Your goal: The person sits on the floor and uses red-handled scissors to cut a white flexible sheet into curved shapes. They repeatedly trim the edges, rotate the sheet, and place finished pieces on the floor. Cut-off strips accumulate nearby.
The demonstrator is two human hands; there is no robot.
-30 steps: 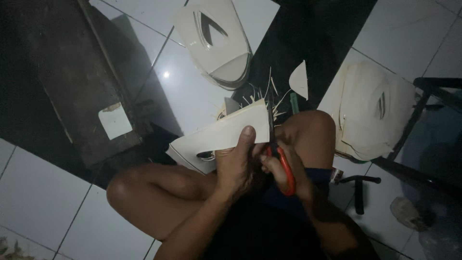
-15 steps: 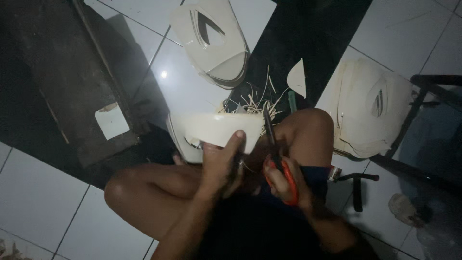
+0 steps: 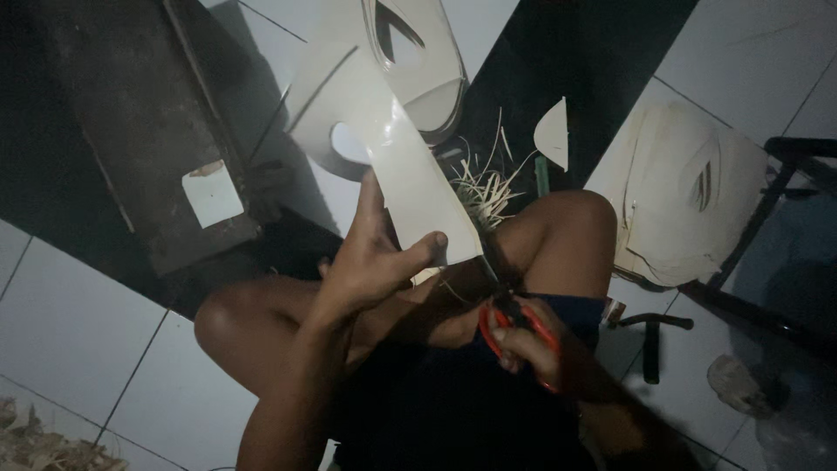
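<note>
Pale cream cut-out sheet held up, tilted; orange-handled scissors at its lower corner above the knee

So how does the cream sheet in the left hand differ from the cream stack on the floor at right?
The cream cut sheet is single, lifted and tilted in the left hand; the cream stack of sheets is many-layered, lying flat on the tiled floor, untouched. Both are pale with cut-out slots.

Left hand gripping pale cut sheet, right hand on red-handled scissors.
</note>
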